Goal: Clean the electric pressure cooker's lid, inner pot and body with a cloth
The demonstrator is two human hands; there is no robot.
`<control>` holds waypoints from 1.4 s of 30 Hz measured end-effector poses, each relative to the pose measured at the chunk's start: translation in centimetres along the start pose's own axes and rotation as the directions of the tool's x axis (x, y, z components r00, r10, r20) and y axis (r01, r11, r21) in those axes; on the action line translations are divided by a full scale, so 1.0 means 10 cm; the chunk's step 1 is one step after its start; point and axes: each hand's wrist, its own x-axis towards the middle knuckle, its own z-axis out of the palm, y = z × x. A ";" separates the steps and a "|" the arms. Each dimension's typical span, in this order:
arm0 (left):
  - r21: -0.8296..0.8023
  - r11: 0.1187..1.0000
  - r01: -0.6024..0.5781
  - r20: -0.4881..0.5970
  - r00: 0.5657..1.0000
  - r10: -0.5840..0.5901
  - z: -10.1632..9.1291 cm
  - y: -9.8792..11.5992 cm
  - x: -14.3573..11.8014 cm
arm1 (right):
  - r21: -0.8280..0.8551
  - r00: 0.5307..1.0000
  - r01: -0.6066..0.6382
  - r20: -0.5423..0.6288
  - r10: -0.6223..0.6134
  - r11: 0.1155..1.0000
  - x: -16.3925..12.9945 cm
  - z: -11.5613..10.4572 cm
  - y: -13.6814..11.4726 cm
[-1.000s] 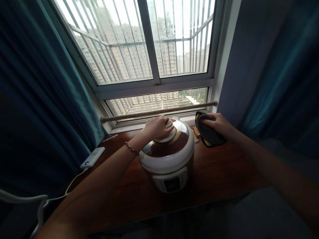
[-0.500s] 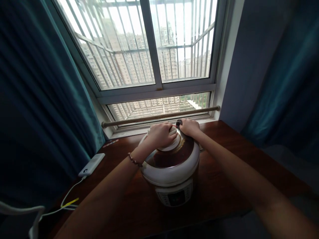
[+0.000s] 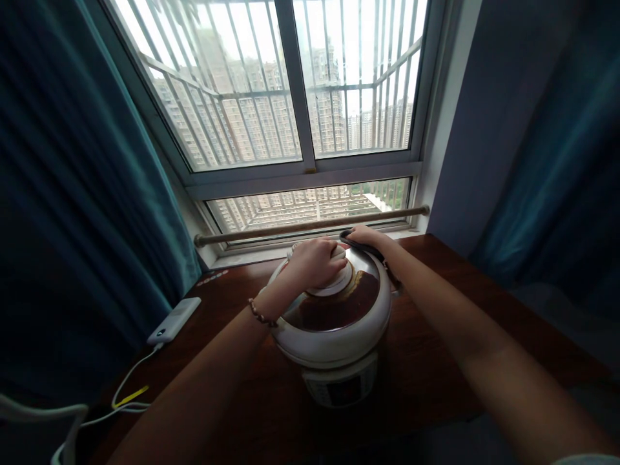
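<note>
My left grip (image 3: 317, 259) clenches the cooker (image 3: 336, 323) lid knob; my right grip (image 3: 371, 240) presses a dark cloth (image 3: 361, 244) on its far rim. The cooker sits mid-counter (image 3: 436, 349) below a barred window (image 3: 300, 97), teal curtains (image 3: 72, 194) flanking, a phone (image 3: 174, 320) near the left edge.

**Gloss, grain and weave on the window ledge**

The pressure cooker (image 3: 334, 323) has a glossy lid, dark brown at the middle with a polished metallic sheen that mirrors the window light, ringed by smooth cream plastic. Its knob (image 3: 334, 278) looks like the same smooth, pale plastic. The dark cloth (image 3: 361, 240) at the lid's far edge appears soft and matt. The tabletop (image 3: 436, 361) is reddish-brown wood with a semi-gloss finish, its grain faintly visible. The phone (image 3: 174, 321) shows a smooth, light, satin casing, and its cable (image 3: 130, 378) is slick white plastic. The curtains (image 3: 87, 194) are matt teal fabric, softly ribbed. The rail (image 3: 310, 225) looks like smooth wood. The window frame (image 3: 295, 97) is smooth painted metal or plastic.
</note>
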 end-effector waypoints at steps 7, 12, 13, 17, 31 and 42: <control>0.011 0.995 -0.097 -0.029 0.995 0.097 -0.03 -0.01 -0.02 | -0.027 0.999 -0.012 -0.041 0.011 1.000 0.06 0.06 0.00; 0.012 0.992 -0.122 0.006 0.992 0.122 -0.06 -0.01 -0.02 | -0.101 0.953 -0.042 -0.303 0.009 0.994 -0.36 -0.12 -0.02; 0.016 0.993 -0.118 0.009 0.993 0.118 -0.06 -0.01 -0.02 | -0.119 0.912 -0.057 -0.411 0.003 0.991 -0.52 -0.19 0.01; 0.047 0.998 -0.040 -0.021 0.999 0.041 -0.02 0.03 -0.03 | -0.096 0.792 -0.216 -0.599 0.117 0.972 -1.20 -0.36 0.32; 0.061 0.998 0.024 -0.007 1.000 -0.023 0.02 0.06 0.03 | 0.779 0.947 -0.267 0.104 0.303 0.568 -1.31 0.18 0.92; 0.004 0.999 -0.043 -0.014 0.999 0.044 0.03 -0.01 0.01 | 0.876 0.945 -0.280 0.180 0.273 0.392 -1.36 0.25 0.95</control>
